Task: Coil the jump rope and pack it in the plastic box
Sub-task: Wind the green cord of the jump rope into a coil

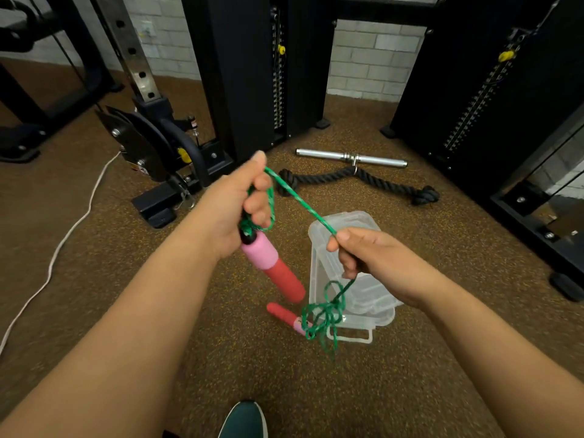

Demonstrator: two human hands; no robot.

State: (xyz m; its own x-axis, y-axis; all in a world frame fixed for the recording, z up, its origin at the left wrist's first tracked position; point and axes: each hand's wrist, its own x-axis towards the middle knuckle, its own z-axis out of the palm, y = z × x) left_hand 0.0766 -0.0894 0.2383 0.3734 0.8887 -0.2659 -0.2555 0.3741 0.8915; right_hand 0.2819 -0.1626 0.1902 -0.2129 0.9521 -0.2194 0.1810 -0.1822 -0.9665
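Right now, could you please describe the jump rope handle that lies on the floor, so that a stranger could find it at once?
Start at the clear plastic box on the brown gym floor. At its near corner, just left of its lid handle, lies a small handle on the floor, red with a pink end, under a tangle of green rope. Unlike the handle held up by the left hand, nothing touches it but the rope.

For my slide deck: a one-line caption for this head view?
Left hand grips jump rope near one handle; right hand pinches it above plastic box.

Both hands (243, 200) (373, 263) raised, fingers curled.
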